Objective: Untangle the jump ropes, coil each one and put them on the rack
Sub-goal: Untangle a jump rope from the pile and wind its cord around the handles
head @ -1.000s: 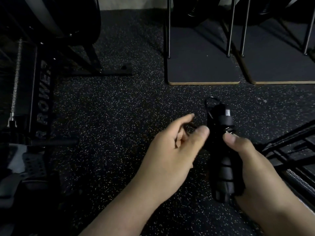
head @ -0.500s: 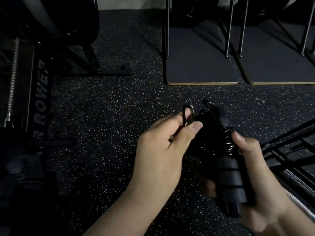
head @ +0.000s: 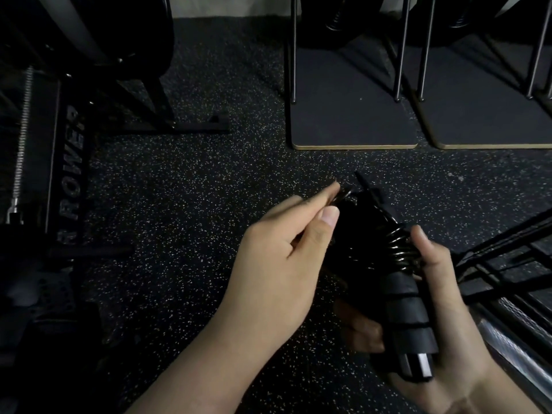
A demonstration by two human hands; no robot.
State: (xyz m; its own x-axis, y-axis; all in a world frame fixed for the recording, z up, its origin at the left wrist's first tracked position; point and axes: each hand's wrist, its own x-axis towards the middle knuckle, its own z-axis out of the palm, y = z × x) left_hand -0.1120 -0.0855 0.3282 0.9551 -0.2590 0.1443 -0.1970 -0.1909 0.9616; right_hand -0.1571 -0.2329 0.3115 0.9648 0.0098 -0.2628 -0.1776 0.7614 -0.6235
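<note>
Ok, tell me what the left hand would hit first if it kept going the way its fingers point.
Probably only the speckled floor. The left hand points up and right, pinching a cord loop; depth is unclear.

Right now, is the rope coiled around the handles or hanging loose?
Coiled. Black rope turns wrap the handles held in the right hand; the left hand pinches its last loop. Whether any slack remains: cannot tell.

Speckled black rubber floor. Rowing machine at left, lettering reads "ROWER". Two dark boards with thin metal legs behind; possibly a barbell at lower right.
</note>
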